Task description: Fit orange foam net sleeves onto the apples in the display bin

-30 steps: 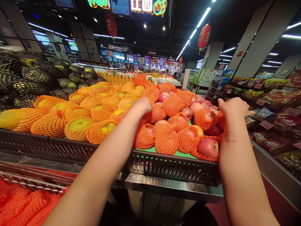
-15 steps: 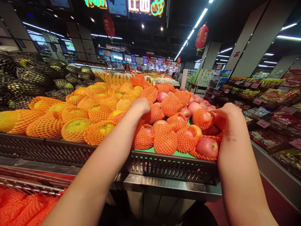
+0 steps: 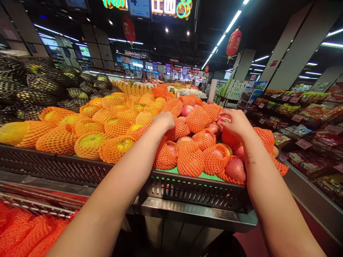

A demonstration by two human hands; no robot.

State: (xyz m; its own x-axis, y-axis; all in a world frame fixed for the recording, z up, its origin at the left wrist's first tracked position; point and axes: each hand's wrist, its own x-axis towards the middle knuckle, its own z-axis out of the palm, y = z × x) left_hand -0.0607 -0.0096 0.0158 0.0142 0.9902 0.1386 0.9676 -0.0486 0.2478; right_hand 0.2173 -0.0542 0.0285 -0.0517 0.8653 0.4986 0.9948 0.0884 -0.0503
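Observation:
My right hand reaches over the right part of the apple pile, its fingers closed on a bare pink apple. Among the fruit near the left side of the apples is my left hand, bent at the wrist. Its fingers are hidden, so whatever it touches cannot be seen. Between the forearms lie several apples in orange foam nets, such as one netted apple. A red apple sits partly out of its net at the front, beside my right forearm.
A black slatted crate edges the display above a metal ledge. Yellow-green melons in nets lie left; dark-netted fruit is piled beyond. Red nets fill a wire basket at lower left. Packaged-goods shelves stand right.
My right hand has moved left and inward from the pile's right edge, onto a bare apple. More netted apples show to the right of that forearm. My left hand stays among the fruit.

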